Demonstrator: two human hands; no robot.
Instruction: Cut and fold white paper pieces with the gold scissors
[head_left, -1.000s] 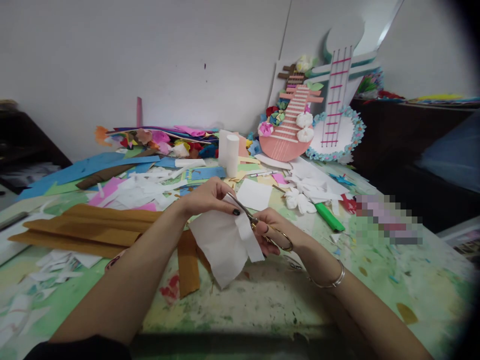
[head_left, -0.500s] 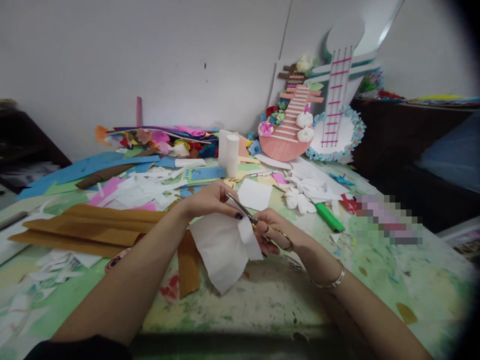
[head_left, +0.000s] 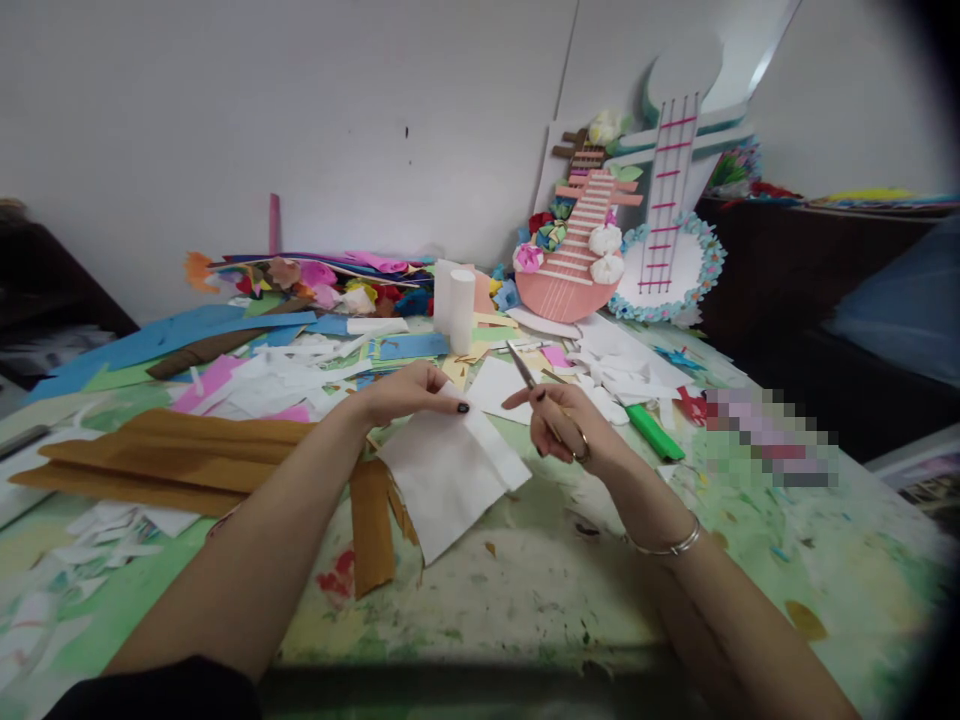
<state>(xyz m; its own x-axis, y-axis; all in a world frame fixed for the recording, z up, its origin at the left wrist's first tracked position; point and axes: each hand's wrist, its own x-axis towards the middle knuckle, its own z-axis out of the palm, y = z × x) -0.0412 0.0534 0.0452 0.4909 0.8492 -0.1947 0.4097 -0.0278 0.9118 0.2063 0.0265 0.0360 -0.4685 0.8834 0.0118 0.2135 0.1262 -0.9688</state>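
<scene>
Between thumb and fingers, my left hand pinches the upper edge of a white paper sheet, which hangs down toward me over the table. My right hand is closed around a pair of scissors, a finger through the gold-coloured handle. The blades look closed and point up and away from me. A gap separates the scissors from the held sheet. Behind my hands, another white sheet lies flat on the table. A brown paper strip lies left of the held sheet.
Brown folded paper lies to the left, near white scraps. A white paper roll stands at the back. Paper instruments decorated with flowers lean on the wall. A green packet lies to the right.
My right hand has drawn the scissors away from the paper, up and to the right, and the blades now point upward. The white sheet has spread flatter, still in my left hand.
</scene>
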